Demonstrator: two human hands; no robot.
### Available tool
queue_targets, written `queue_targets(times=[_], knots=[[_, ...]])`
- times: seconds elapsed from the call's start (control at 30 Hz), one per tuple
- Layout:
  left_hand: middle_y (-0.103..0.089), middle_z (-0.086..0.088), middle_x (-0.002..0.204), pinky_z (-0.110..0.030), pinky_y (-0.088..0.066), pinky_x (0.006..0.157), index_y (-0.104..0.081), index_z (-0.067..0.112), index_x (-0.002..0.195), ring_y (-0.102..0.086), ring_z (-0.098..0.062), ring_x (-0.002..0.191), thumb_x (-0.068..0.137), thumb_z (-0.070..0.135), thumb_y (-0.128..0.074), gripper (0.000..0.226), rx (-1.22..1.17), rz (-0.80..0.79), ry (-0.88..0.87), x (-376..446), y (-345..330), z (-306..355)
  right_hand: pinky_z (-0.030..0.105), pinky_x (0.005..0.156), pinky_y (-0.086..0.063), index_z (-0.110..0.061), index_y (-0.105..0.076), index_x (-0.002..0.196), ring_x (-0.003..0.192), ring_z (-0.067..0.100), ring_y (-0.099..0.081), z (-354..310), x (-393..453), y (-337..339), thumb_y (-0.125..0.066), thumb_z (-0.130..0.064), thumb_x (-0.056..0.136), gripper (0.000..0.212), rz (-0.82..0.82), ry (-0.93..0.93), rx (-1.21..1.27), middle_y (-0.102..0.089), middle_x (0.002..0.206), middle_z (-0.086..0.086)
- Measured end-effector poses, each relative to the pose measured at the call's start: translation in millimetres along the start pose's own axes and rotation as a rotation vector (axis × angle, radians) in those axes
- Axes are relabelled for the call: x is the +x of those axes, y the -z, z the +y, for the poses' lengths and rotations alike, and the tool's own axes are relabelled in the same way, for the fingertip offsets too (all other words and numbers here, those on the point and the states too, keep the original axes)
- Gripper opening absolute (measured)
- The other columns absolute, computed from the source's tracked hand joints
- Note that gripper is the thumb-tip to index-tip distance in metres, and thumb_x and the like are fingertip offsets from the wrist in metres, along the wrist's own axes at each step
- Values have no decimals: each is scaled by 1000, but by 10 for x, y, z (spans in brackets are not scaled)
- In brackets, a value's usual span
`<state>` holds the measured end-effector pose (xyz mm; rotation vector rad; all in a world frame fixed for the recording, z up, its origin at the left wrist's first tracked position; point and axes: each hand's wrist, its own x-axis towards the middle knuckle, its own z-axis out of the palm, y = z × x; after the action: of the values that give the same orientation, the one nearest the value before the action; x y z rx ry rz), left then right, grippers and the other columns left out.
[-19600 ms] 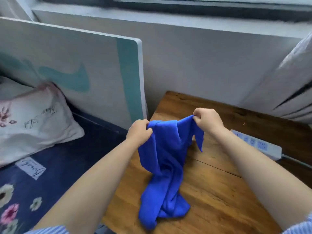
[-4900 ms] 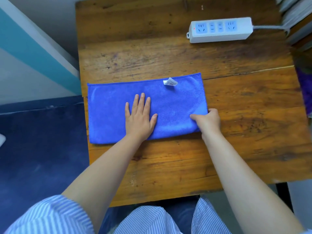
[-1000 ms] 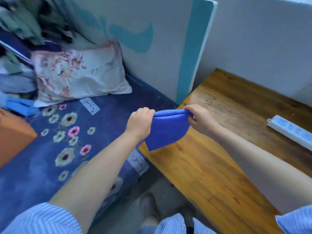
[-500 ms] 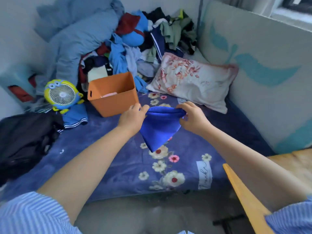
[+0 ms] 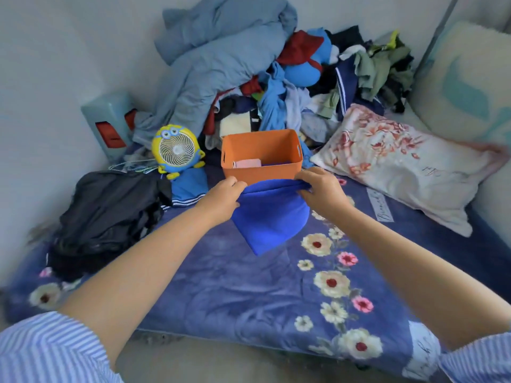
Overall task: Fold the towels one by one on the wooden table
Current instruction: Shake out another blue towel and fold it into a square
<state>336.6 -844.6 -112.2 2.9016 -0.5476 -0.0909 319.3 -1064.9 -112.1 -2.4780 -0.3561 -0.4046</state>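
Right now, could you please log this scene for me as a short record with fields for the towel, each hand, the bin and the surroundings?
towel: folded blue towel, held up by its top edge, hanging above the floral blanket
left hand: left hand grips the towel's left top corner
right hand: right hand grips the right top corner
bin: orange bin on the bed just beyond the towel; something pink and something dark blue inside
surroundings: yellow fan, floral pillow, clothes pile
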Motion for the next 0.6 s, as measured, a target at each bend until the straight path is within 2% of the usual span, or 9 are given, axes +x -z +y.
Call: queue_targets(times=[0.1, 0.23, 0.33, 0.4, 0.47, 0.6], knots=[[-43, -15, 118, -30, -34, 90, -45, 5, 126, -43, -26, 114, 87, 1, -52, 40, -71, 2, -27, 237, 31, -204, 29, 84, -38, 5, -64, 106, 100, 36, -59, 18, 276, -62, -58, 11, 76, 32, 10, 8, 8, -62, 109, 24], [-45, -13, 114, -29, -35, 87, -51, 4, 120, -46, -26, 108, 87, 2, -54, 33, -116, 16, -19, 719, 60, -493, 15, 67, -30, 6, -67, 98, 91, 33, -62, 190, 781, -177, -59, 13, 74, 27, 6, 3, 17, -68, 98, 25], [-47, -13, 114, -31, -37, 89, -51, 4, 119, -47, -25, 108, 88, 7, -54, 31, -84, 22, -16, 1124, 79, -688, 19, 60, -28, 6, -68, 88, 76, 32, -59, 414, 1208, -269, -59, 11, 74, 17, -43, 39, 15, -67, 81, 24], [-48, -12, 115, -34, -39, 88, -50, 4, 118, -46, -25, 109, 90, 12, -53, 29, -5, 2, -20, 1390, 89, -795, 19, 60, -29, 5, -68, 86, 69, 24, -52, 554, 1470, -342, -58, 12, 74, 16, -69, 51, 36, -67, 79, 21], [-48, -10, 115, -34, -39, 83, -49, 5, 114, -46, -24, 108, 92, 17, -49, 26, 100, -13, -11, 1749, 96, -922, 13, 63, -28, 4, -68, 87, 71, 19, -49, 738, 1812, -445, -59, 13, 73, 19, -82, 56, 57, -68, 83, 20], [-52, -8, 116, -36, -39, 74, -46, 7, 115, -47, -25, 107, 93, 19, -46, 25, 158, 44, 50, 2352, 102, -1112, 14, 65, -30, 7, -67, 90, 77, 24, -58, 1047, 2419, -671, -57, 17, 71, 23, -103, 41, 48, -68, 88, 22]])
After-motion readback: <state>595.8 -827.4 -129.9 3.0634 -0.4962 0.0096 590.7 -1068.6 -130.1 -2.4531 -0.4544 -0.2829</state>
